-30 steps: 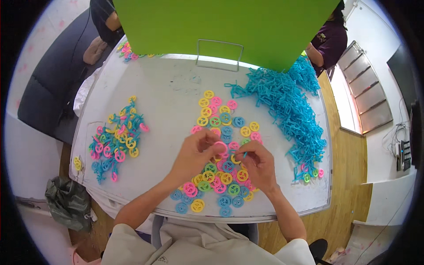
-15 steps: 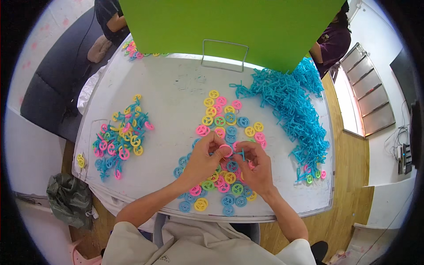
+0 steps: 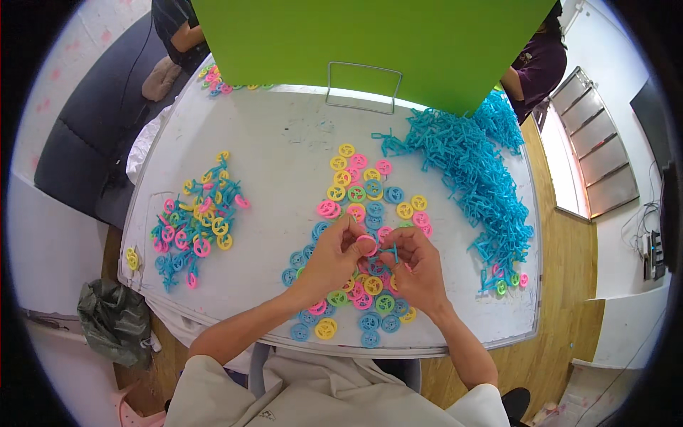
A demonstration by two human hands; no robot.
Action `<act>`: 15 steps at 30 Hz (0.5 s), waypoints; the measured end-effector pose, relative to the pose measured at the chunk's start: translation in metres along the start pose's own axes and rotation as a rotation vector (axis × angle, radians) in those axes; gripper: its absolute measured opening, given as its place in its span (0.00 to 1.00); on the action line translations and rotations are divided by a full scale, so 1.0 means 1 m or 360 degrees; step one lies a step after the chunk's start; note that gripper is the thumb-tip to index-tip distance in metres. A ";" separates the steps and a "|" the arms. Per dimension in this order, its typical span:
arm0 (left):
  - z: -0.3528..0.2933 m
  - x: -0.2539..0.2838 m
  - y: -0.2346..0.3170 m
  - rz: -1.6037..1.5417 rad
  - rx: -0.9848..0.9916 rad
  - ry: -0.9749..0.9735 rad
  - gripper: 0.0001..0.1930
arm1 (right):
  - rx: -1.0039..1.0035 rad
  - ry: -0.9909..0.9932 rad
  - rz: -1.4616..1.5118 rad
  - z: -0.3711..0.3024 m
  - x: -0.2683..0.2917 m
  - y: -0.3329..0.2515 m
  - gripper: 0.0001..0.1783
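Over a spread of small plastic wheels in pink, yellow, green and blue, my two hands meet near the table's front. A pink wheel is pinched in the fingertips of my left hand. My right hand grips a thin blue axle piece just beside that wheel. The two parts are close together; whether they touch is unclear.
A long heap of blue axle pieces runs down the right side of the white table. A pile of joined wheel parts lies at the left. A green board with a wire stand stands at the back. Other people sit behind it.
Both hands have lifted from the wheel pile and come together. The left now has a pink wheel and the right a blue axle piece.
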State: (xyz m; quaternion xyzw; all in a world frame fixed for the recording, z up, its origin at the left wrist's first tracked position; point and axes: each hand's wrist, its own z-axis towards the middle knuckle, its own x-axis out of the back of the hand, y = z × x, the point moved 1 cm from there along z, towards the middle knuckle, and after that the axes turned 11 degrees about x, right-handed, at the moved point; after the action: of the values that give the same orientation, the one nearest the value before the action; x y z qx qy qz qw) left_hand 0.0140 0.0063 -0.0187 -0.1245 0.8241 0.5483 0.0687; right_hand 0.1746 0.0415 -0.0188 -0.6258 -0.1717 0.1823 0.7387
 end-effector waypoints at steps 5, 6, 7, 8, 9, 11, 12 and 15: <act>-0.006 -0.003 0.006 0.0452 -0.0515 0.0232 0.02 | -0.0198 0.0138 0.0230 0.003 -0.003 -0.007 0.16; -0.006 -0.002 0.006 0.0452 -0.0516 0.0231 0.02 | -0.0199 0.0149 0.0264 0.003 -0.004 -0.007 0.16; -0.007 -0.001 0.006 0.0566 -0.0518 0.0233 0.03 | -0.0199 0.0159 0.0300 0.002 -0.004 -0.007 0.15; -0.008 -0.001 0.007 0.0679 -0.0519 0.0235 0.05 | -0.0197 0.0159 0.0299 0.002 -0.005 -0.006 0.15; -0.007 -0.002 0.008 0.0680 -0.0521 0.0234 0.05 | -0.0168 0.0178 0.0285 0.001 -0.005 -0.004 0.15; -0.002 -0.003 0.008 0.0260 -0.0443 0.0150 0.07 | -0.0140 0.0194 0.0271 0.001 -0.006 -0.003 0.14; -0.002 -0.003 0.009 0.0259 -0.0444 0.0149 0.07 | -0.0071 0.0220 0.0196 0.001 -0.007 -0.006 0.13; -0.006 -0.002 0.014 0.0398 -0.0425 0.0198 0.10 | 0.0065 0.0189 -0.0173 0.001 -0.002 -0.009 0.10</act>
State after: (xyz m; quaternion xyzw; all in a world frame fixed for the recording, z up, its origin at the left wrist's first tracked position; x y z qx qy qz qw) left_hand 0.0116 0.0061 -0.0034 -0.0629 0.7557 0.6483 -0.0683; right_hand 0.1728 0.0398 -0.0095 -0.6100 -0.1576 0.1079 0.7690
